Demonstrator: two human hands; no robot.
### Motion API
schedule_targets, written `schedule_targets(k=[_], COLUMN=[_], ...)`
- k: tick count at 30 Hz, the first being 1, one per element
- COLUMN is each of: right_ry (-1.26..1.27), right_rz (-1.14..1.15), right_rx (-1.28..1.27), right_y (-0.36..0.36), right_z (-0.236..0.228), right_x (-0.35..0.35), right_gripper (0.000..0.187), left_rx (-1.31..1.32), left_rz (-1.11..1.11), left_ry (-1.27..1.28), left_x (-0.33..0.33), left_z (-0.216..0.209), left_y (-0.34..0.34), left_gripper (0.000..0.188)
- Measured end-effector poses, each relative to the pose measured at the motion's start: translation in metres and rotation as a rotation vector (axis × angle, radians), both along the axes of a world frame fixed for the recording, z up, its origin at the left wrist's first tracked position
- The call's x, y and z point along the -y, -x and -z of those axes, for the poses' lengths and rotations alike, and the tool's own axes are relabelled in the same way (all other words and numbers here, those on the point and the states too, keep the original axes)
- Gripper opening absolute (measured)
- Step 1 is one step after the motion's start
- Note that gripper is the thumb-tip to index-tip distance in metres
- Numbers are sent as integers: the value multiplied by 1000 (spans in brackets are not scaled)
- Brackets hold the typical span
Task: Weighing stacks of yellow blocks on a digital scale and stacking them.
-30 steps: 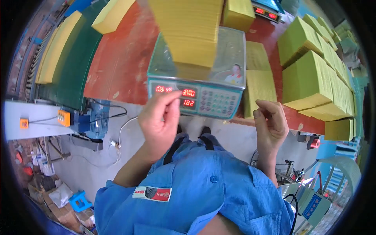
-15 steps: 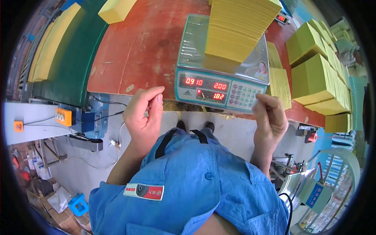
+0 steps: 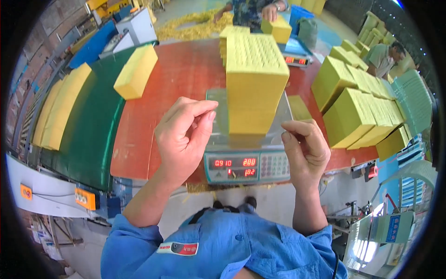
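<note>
A tall block of stacked yellow paper sheets [image 3: 253, 88] stands on the metal pan of a digital scale [image 3: 234, 176], whose red display is lit. My left hand [image 3: 183, 128] is raised beside the stack's left side, its fingers curled and the thumb and forefinger in a pinch. To the right of the stack, my right hand [image 3: 307, 151] makes a similar pinch over the pan's edge. Neither hand touches the paper visibly. Whatever lies between the fingertips is too small or hidden to make out.
More yellow paper stacks [image 3: 350, 118] stand along the table's right side. On the left, a green conveyor belt [image 3: 95, 135] carries paper blocks, and another block [image 3: 135, 72] lies by its edge. Across the red table [image 3: 172, 69], a co-worker's hand [image 3: 269, 12] rests on a block at another scale.
My view has tilted up, bringing the far side and other people into sight. Both hands have moved forward from the scale's front to either side of the stack, still pinched.
</note>
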State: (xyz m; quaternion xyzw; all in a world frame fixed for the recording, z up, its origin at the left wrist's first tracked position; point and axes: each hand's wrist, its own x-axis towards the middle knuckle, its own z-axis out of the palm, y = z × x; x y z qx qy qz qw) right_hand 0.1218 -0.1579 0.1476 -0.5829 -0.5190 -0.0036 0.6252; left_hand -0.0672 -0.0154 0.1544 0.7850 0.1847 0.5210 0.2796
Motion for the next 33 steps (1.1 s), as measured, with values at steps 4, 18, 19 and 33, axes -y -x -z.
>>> schedule_targets(k=[4, 18, 19, 33], right_ry=[-65, -72, -71, -94], right_rz=[68, 73, 69, 49], right_rx=[207, 483, 480, 350], right_y=[-23, -79, -80, -69], right_z=[-29, -37, -36, -45], right_x=[-35, -90, -92, -81], right_gripper=[19, 16, 16, 9], left_rx=[-4, -123, -134, -103], left_rz=[29, 44, 31, -56], left_ry=[-73, -163, -203, -412], left_x=[-23, -71, -73, -62], left_z=[-24, -24, -23, -37], left_y=[-32, -71, -71, -72], left_gripper=[20, 19, 18, 11])
